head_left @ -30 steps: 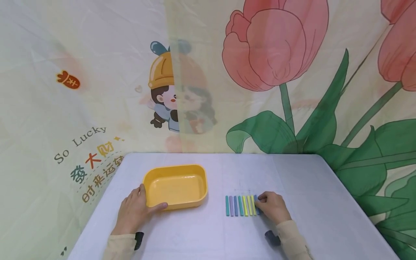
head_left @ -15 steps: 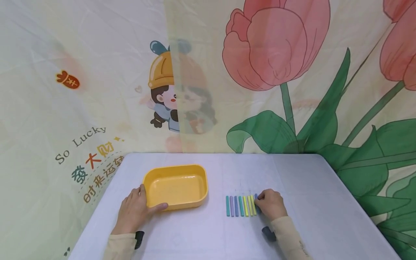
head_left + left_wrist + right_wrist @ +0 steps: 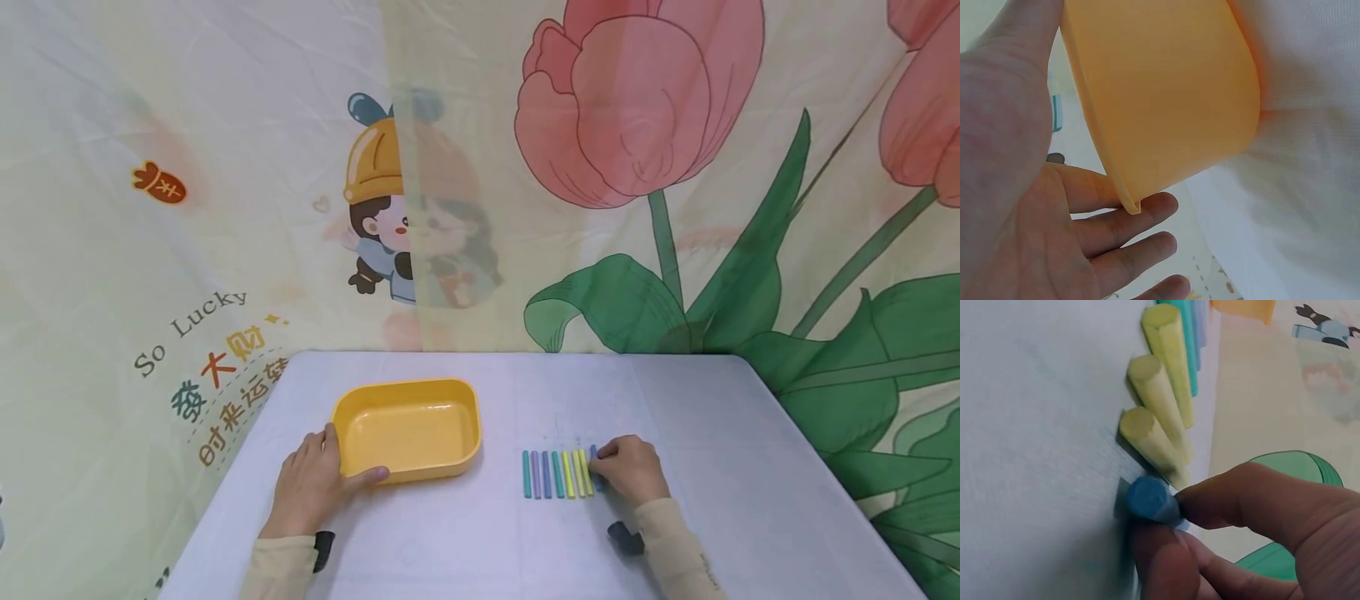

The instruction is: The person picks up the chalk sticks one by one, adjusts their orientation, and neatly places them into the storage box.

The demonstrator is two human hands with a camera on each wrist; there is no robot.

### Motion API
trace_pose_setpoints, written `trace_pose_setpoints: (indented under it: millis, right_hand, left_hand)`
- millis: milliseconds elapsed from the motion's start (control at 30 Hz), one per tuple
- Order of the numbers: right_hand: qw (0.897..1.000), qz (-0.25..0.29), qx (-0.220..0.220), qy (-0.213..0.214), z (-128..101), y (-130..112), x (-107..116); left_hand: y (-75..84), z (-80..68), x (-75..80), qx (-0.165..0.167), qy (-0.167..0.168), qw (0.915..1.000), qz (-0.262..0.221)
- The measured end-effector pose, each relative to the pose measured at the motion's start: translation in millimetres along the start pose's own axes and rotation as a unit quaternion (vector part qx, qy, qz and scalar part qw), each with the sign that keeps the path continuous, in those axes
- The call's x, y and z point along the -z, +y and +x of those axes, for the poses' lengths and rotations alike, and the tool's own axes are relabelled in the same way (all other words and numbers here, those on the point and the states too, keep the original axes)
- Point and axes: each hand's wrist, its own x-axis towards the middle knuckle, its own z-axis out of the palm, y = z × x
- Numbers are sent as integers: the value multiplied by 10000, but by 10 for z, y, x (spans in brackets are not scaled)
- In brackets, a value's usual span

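A row of several coloured chalk sticks (image 3: 557, 474) lies on the white table (image 3: 705, 433), right of middle. My right hand (image 3: 628, 469) pinches the blue stick (image 3: 1149, 500) at the row's right end between thumb and fingers; that stick still touches the table beside three yellow sticks (image 3: 1159, 419). A yellow plastic tub (image 3: 408, 429) stands left of middle with nothing in it. My left hand (image 3: 313, 483) holds its near left corner, thumb along the front wall (image 3: 1166, 100), fingers spread under the rim (image 3: 1132, 206).
A printed cloth backdrop (image 3: 480, 167) with a cartoon figure and tulips hangs right behind the table's far edge. The table's rounded corners lie far left and far right. Bare tabletop (image 3: 757, 467) stretches right of the chalk row.
My right hand has crept slightly toward the far end of the blue stick and tightened on it. The left hand and the tub have stayed put.
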Motion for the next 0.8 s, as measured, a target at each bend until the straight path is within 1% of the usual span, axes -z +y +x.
trace_pose_setpoints:
  millis: [167,300,533,667,800]
  right_hand:
    - [9987,488,-102,-79,13,1,24]
    - [9962,864,-91,-69,28,-26,7]
    - [9841,1764,-176,-66,15,-122,-42]
    - [9776,2096,-169,-121,-3,-213,-70]
    - [9754,2193,-171,-171,-27,-316,-104]
  left_hand:
    - [-13,-4,-20,21,28,10000,29]
    - [-22,-3,-37,41,82,9999,74]
    - [-42,-9,-82,90,84,9999,-32]
    - [-69,-13,-91,-27,259,9996,-143]
    - [-92,-20,-110,-136,419,9987,-236]
